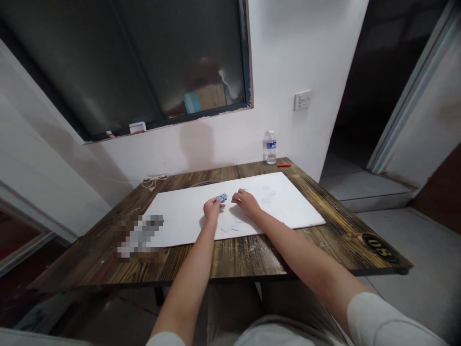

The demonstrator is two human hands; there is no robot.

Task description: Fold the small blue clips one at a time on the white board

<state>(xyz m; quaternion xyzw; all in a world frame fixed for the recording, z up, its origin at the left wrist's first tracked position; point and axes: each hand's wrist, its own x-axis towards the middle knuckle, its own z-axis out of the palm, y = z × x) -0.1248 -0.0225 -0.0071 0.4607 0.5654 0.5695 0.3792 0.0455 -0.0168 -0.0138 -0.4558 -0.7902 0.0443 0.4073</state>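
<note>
My left hand (pixel 212 209) is closed on a small blue-and-white patterned bundle that looks like playing cards (pixel 222 197). Just to its right, my right hand (pixel 245 202) hovers over the board with its fingers bent and drawn together; whether anything thin is between them is too small to make out. Both hands are above a large white board (pixel 183 214) on the wooden table. Several thin, pale, flat pieces lie on the board, some beyond my right hand, such as a whitish piece (pixel 265 201), and others between my forearms, their faces hard to read.
The wooden table (pixel 345 230) has a "08" badge (pixel 380 247) at its right corner. Along the back are a water bottle (pixel 271 148), a red pen-like stick (pixel 284 165) and a coiled white cable (pixel 154 180). A pixelated patch covers something at the board's left end.
</note>
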